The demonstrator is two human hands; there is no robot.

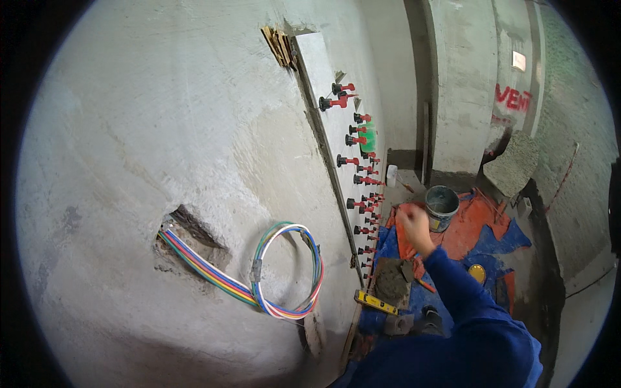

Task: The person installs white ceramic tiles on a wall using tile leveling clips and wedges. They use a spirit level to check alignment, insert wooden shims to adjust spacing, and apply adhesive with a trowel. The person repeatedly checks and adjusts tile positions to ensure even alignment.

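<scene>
Blue sleeve [460, 281] extended, right hand [415, 227] curled

Red-black clips [352, 160]: plastic. Tiles [320, 70]: smooth. Wall [123, 142]: matt plaster. Wires [210, 269]: glossy plastic. Sleeve [460, 284]: matt cloth.

Left wall [129, 142]: here's grey plaster beside you, broken by a ragged hole [204, 236]
Far pillar [462, 84]: pale, ahead of you
Right wall [572, 136]: rough grey render
Floor [532, 278]: orange and blue sheeting [467, 236] spread below you
Light: soft, dimming low
</scene>
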